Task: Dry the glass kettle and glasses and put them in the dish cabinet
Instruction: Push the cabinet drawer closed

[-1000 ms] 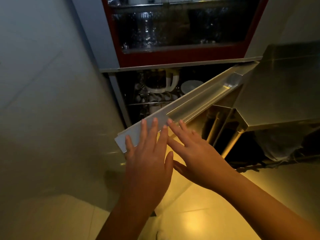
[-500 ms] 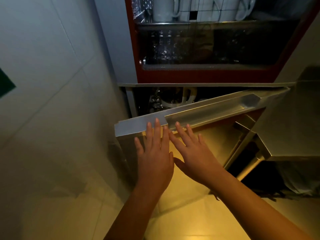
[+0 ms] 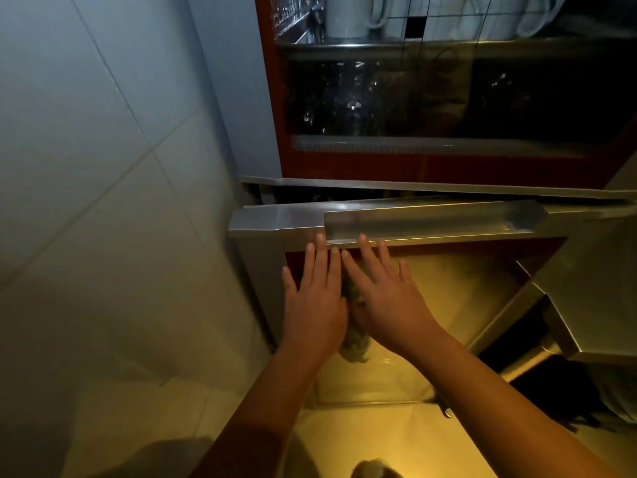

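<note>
The lower door (image 3: 465, 288) of the dish cabinet (image 3: 270, 98) is swinging nearly shut. Half a second ago it was standing well ajar with the glass kettle showing on the rack behind it. Now only a thin dark gap (image 3: 344, 196) is remaining along its top edge, and the door is hiding the kettle. Judging by that, the kettle is already sitting inside, and the person is closing up after stowing it.

Both hands are lying side by side on the door front, just under the long metal handle trough (image 3: 431, 219), probably so the push is spreading evenly across the panel. The left hand (image 3: 315, 298) is pressing flat with its fingers straight and close together. The right hand (image 3: 386, 298) is doing the same with its fingers slightly fanned. Neither is gripping or carrying anything.

Behind the dark upper pane (image 3: 499, 98), faint glints are suggesting glassware, though it is too dim to be sure. White mugs (image 3: 348, 15) are standing on the shelf above.
</note>
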A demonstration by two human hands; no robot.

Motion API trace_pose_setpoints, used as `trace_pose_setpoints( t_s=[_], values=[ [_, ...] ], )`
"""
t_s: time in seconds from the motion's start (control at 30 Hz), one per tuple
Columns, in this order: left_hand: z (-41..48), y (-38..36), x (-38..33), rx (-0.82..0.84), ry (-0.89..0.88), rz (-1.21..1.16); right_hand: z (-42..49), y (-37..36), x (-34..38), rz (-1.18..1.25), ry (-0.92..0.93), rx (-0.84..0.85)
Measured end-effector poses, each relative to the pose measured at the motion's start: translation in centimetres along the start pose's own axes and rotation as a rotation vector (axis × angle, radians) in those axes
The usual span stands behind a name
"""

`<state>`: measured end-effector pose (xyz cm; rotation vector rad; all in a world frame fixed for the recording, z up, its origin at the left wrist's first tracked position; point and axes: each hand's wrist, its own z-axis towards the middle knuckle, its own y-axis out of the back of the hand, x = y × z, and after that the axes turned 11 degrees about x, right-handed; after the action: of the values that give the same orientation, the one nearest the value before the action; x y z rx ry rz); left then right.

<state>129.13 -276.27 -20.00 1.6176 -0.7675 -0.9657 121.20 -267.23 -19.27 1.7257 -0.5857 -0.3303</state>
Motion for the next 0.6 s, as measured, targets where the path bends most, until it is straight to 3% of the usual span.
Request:
trace_pose_setpoints(
  t_s=[0.6],
  values=[
    [6.4, 0.7, 1.1, 0.055, 0.081, 0.027, 5.6, -0.1, -2.5, -0.002, 0.010, 0.001]
  ],
)
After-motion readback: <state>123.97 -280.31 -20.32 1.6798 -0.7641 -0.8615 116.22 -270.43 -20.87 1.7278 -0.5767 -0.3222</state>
